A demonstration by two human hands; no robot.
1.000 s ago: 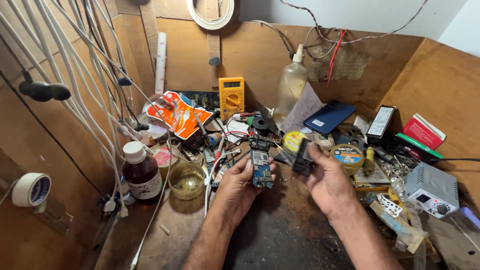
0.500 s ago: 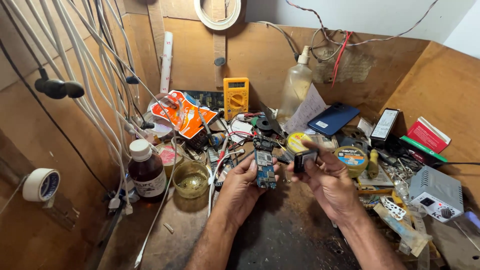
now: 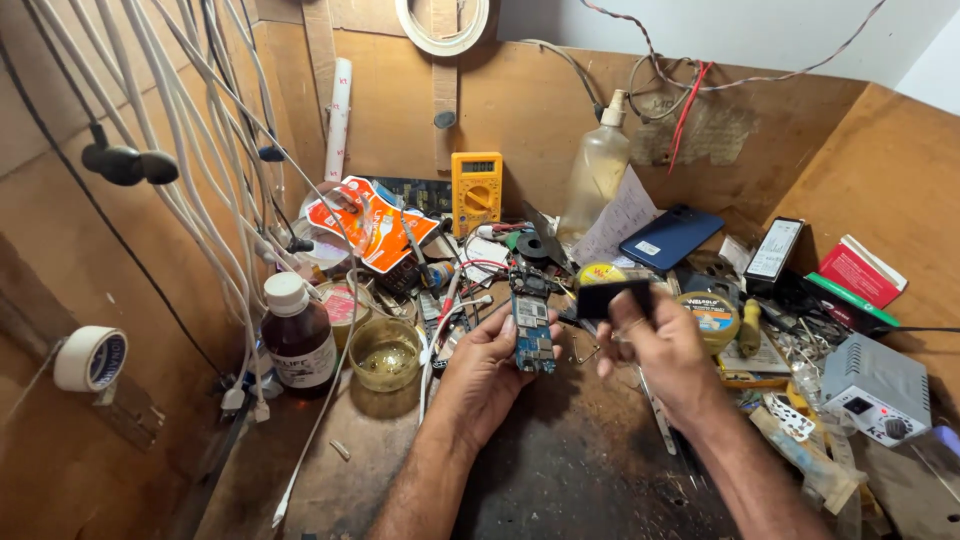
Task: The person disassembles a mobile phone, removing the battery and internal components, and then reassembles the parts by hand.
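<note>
Left hand [image 3: 490, 375]: we grip a blue circuit board [image 3: 533, 335] above the table [image 3: 560, 470].
Right hand [image 3: 655, 350]: we pinch a black part [image 3: 612, 298] beside it.
Packages: orange packet [image 3: 368, 225] far left; red box [image 3: 862, 270] far right.

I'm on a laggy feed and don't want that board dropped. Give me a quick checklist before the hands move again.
1. Left hand grips the blue circuit board: ok, fingers wrap its edges.
2. Right hand holds the small black part: ok, pinched at the fingertips.
3. Part and board apart: ok, a gap shows.
4. Glass bowl of liquid upright beside the left hand: ok.
5. Brown bottle capped: ok.
6. Board's components intact: cannot tell, too small.
</note>
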